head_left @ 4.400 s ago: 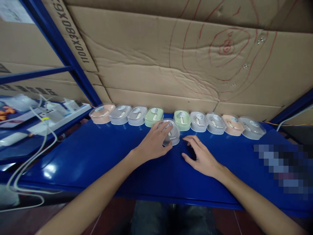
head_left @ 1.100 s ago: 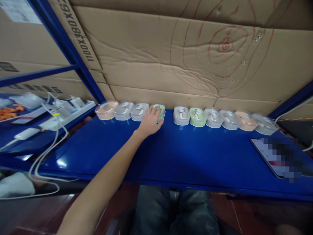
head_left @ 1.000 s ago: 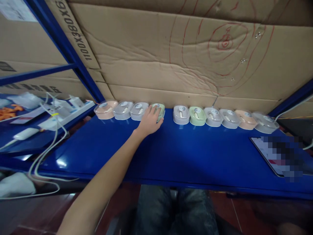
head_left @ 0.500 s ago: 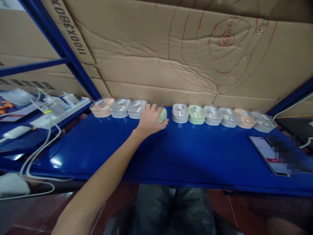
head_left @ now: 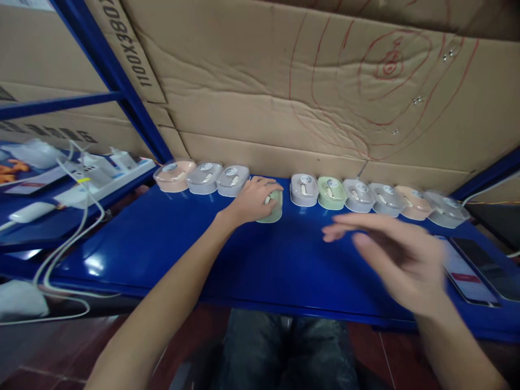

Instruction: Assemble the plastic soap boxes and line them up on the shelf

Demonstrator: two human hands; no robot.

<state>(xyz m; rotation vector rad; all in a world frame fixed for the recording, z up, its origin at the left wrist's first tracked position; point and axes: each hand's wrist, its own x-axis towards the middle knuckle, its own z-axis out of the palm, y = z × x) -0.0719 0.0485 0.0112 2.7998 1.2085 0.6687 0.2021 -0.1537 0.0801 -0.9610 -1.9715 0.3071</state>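
My left hand (head_left: pixel 255 200) grips a small light-green plastic box (head_left: pixel 275 210) with a clear lid, its fingers over the far side and part of the box hidden under the palm. The box rests on the blue table in a gap of the row. My right hand (head_left: pixel 398 257) hangs over the right part of the table, blurred, thumb apart from the fingers and nothing in it. Beside the gap stand a grey box (head_left: pixel 304 190) on the right and another grey box (head_left: pixel 233 182) on the left. A second green box (head_left: pixel 332 194) comes after.
Several more lidded boxes, grey and peach (head_left: pixel 414 203), line the cardboard wall (head_left: pixel 244 119). Two phones lie at right, one with a lit screen (head_left: pixel 471 279). On the left are a power strip (head_left: pixel 138 172) and loose white cables (head_left: pixel 60 254).
My right hand has come in from the right over the table. The green box, under my left hand, now sits slightly nearer the front. The view has shifted a little.
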